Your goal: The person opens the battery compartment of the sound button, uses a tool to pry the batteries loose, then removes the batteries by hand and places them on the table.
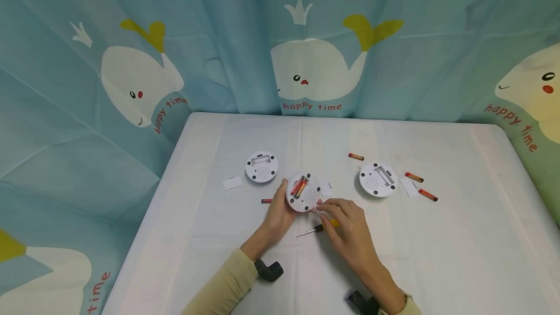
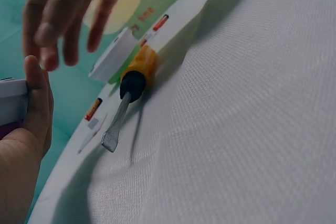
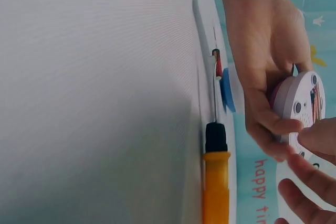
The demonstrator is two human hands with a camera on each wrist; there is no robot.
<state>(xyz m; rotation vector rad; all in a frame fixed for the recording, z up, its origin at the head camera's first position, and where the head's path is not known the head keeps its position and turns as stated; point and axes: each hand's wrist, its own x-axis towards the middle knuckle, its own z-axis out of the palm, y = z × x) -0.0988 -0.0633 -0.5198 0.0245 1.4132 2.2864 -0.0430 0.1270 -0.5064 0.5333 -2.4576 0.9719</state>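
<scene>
My left hand [image 1: 279, 214] grips a round white device [image 1: 312, 195] above the table, its underside facing up. Two red-and-gold batteries [image 1: 299, 187] lie in its open battery compartment, beside a patch of small holes and dark round feet. My right hand [image 1: 352, 230] is at the device's lower right edge, fingers loosely spread with nothing between them. In the right wrist view its thumb [image 3: 319, 137] overlaps the device's face; whether it touches I cannot tell. Beneath the right hand lies a screwdriver [image 2: 140, 72] with a yellow-and-black handle and a flat tip.
Two similar white devices, one at left [image 1: 261, 167] and one at right [image 1: 378, 180], lie with bare battery compartments. Loose batteries [image 1: 428, 195] and white covers [image 1: 232, 183] are scattered around them. One battery [image 1: 266, 201] is partly behind the left hand. A printed curtain [image 1: 245, 38] hangs behind the table.
</scene>
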